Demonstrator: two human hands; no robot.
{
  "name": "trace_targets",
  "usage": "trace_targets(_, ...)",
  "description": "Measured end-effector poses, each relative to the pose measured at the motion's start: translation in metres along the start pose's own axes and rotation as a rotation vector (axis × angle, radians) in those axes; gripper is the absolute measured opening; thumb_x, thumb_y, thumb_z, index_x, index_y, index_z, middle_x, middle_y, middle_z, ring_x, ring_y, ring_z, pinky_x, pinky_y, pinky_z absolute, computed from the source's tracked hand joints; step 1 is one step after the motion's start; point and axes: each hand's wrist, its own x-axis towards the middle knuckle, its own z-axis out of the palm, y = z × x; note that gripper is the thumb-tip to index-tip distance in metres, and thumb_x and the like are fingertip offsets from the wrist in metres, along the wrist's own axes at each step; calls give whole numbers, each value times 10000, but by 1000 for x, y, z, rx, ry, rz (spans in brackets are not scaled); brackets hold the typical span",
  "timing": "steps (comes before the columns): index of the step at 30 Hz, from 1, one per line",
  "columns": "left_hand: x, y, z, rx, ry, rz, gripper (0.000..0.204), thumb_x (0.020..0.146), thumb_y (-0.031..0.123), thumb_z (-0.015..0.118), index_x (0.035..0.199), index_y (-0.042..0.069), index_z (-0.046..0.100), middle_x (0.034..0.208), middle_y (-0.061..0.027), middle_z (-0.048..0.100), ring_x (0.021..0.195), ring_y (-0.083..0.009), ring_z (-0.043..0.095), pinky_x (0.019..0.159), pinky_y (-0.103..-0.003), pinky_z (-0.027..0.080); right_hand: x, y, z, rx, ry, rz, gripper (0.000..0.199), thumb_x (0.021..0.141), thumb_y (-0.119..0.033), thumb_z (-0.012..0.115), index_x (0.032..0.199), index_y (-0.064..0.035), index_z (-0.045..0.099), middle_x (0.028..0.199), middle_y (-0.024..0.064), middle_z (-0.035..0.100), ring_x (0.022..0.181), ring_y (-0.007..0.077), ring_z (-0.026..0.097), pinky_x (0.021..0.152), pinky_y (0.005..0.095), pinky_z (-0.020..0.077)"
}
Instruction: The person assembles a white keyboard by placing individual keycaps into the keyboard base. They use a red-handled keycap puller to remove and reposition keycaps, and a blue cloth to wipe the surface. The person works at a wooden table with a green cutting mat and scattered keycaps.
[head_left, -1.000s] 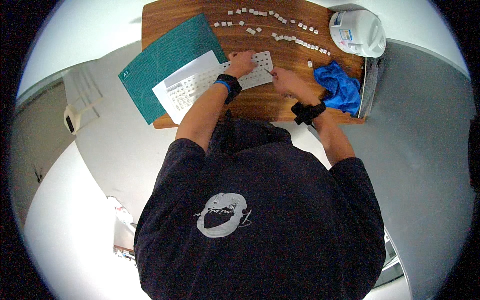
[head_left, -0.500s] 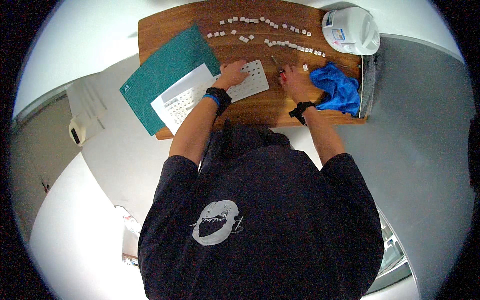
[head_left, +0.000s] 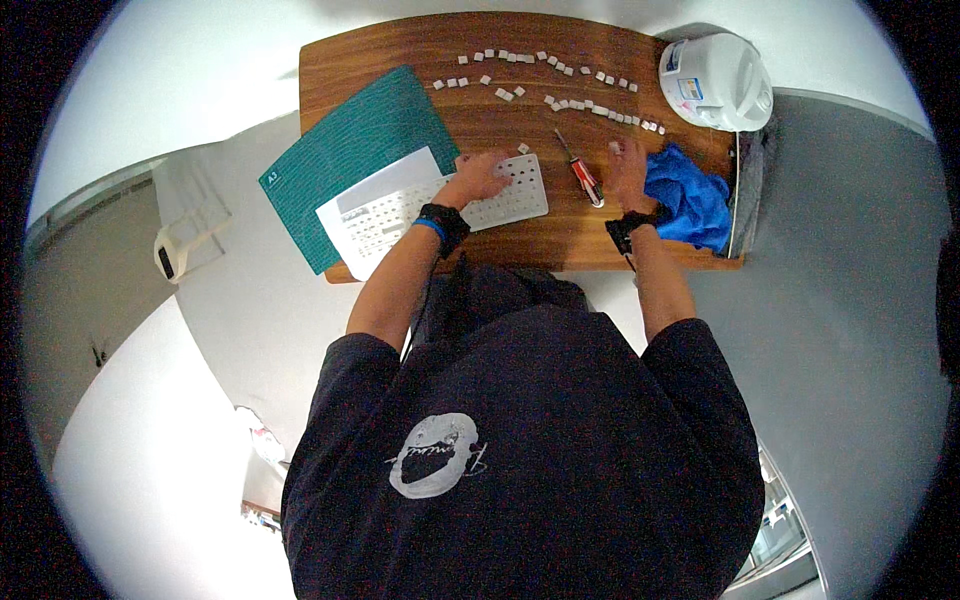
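Observation:
A white keyboard [head_left: 525, 192], its right part bare of keycaps, lies at the near middle of the table. My left hand [head_left: 478, 180] rests on it with bent fingers, steadying it. A single white keycap [head_left: 523, 148] lies just beyond its far edge. To the right, a red-and-black screwdriver [head_left: 583, 178] lies loose on the wood, its metal shaft pointing away from me. My right hand [head_left: 628, 172] is beside it, fingertips pinched round a small white keycap [head_left: 615, 147].
Loose white keycaps [head_left: 520, 58] form two uneven rows along the far side of the wooden table [head_left: 375, 45]. A green cutting mat [head_left: 345, 130] and a white sheet [head_left: 385, 175] lie left. A blue cloth [head_left: 690, 200] and a white bucket [head_left: 705, 80] are at the right.
My right hand has let go of the screwdriver and moved right to the keycap. A keycap now shows beyond the keyboard. The whole view has shifted slightly.

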Motion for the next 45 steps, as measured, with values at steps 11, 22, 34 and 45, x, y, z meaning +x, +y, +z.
trace_targets(11, -20, -13, 4, -44, 137, 117, 593, 859, 419, 646, 1354, 107, 548, 1266, -166, 640, 1244, -347, 544, 1068, -544, 274, 32, -117, 36, 339, -556, -412, 240, 891, -115, 690, 1102, -41, 603, 1068, 136, 565, 1007, 328, 609, 865, 415, 516)
trace_targets(22, -44, 6, -23, -84, 283, 169, 336, 1000, 409, 513, 1069, 96, 614, 990, -205, 686, 926, -444, 644, 799, -546, 502, 38, -137, 48, 213, -322, -333, 232, 917, -156, 651, 1135, -77, 659, 1044, 153, 591, 938, 347, 620, 836, 417, 519)
trace_targets(34, -120, 30, -96, -309, 454, 212, 318, 1032, 341, 493, 1103, 51, 604, 993, -216, 672, 943, -429, 645, 807, -474, 512, 54, -226, 116, 637, -382, -454, 279, 937, -189, 632, 1184, -60, 654, 1126, 176, 635, 1054, 343, 589, 916, 424, 479)
trace_targets(45, -198, 65, -148, -498, 386, 264, 280, 1040, 270, 509, 1102, 12, 596, 972, -175, 663, 922, -317, 639, 836, -388, 484, 44, -240, 93, 443, -292, -477, 351, 868, -186, 695, 1206, -113, 634, 1330, 135, 520, 1236, 373, 472, 1039, 504, 413)
